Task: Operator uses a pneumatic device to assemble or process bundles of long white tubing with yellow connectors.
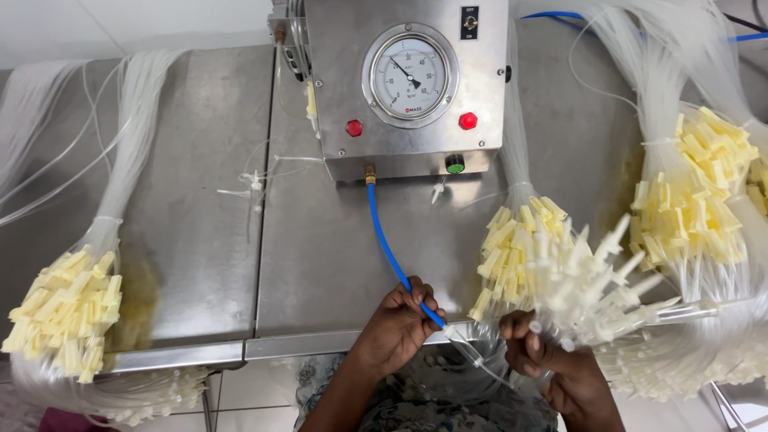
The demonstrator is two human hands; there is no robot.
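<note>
Head view, one frame, looking down on a steel worktable [200,240]. Item 1: left hand [398,324], fingers curled tight around the free end of a blue hose [390,252]; the hose runs up from the fist to a brass fitting on the underside of a metal test box [404,140]. Item 2: right hand [560,372], fingers closed around a bundle of clear tubes with white connectors [588,280], which fan upward and to the right from the grip. Item 3: a single clear tube [472,352] spans the gap between the two hands, one end meeting the tip of the blue hose at the table's front edge. Item 4: test box face carries a round pressure gauge [410,74], two red buttons [467,121], one green knob [454,165] and a toggle switch at top. Item 5: tied bundles of clear tubing with pale yellow caps, one at left [68,308], one just behind the right hand [512,244], one at far right [700,188]. Item 6: loose white connectors [254,186] lying on the table left of the box.
</note>
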